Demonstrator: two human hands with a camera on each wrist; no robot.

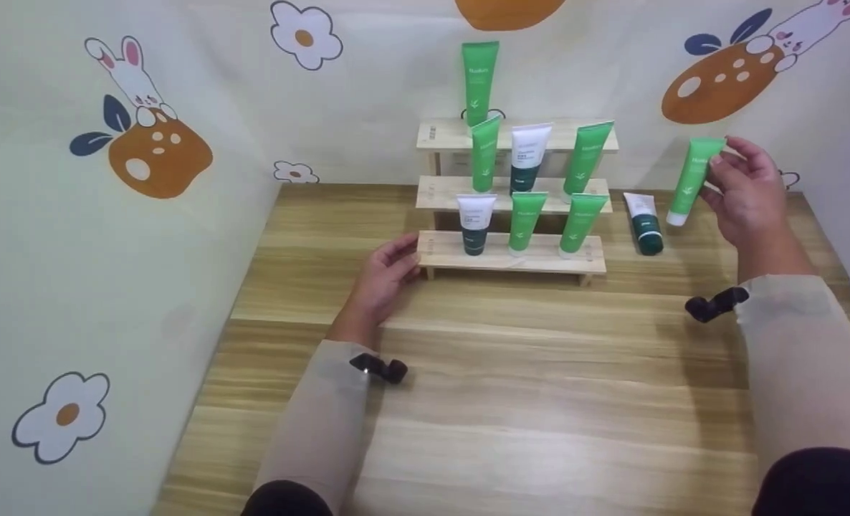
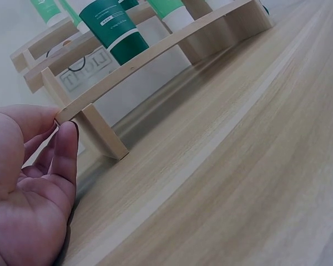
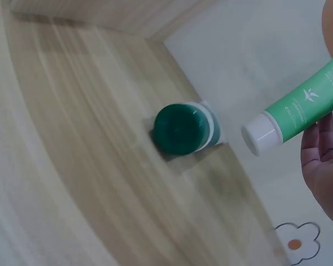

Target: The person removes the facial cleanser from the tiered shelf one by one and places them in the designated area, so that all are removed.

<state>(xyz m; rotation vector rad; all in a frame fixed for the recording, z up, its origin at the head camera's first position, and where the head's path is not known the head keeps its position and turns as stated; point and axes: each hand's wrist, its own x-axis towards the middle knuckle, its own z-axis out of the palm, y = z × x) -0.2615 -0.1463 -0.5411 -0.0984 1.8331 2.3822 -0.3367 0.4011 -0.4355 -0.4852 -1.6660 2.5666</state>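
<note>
My left hand (image 1: pixel 384 279) pinches the left end of the lowest board of a three-step wooden display rack (image 1: pixel 441 252). In the left wrist view, thumb and fingertips meet at the board's corner. My right hand (image 1: pixel 753 190) holds a green squeeze tube (image 1: pixel 696 174) near its flat end, with its white cap pointing down, above the table to the right of the rack. Below and left of that tube, a white and dark green tube (image 1: pixel 646 226) lies on the table, its dark green cap (image 3: pixel 180 129) facing the right wrist camera.
Several green tubes (image 1: pixel 527 222) and white and dark green ones (image 1: pixel 475 223) stand cap down on the rack's steps; one green tube (image 1: pixel 479 82) is on the top step. Patterned sheets (image 1: pixel 210 86) hang behind and beside the wood-grain table (image 1: pixel 497 373).
</note>
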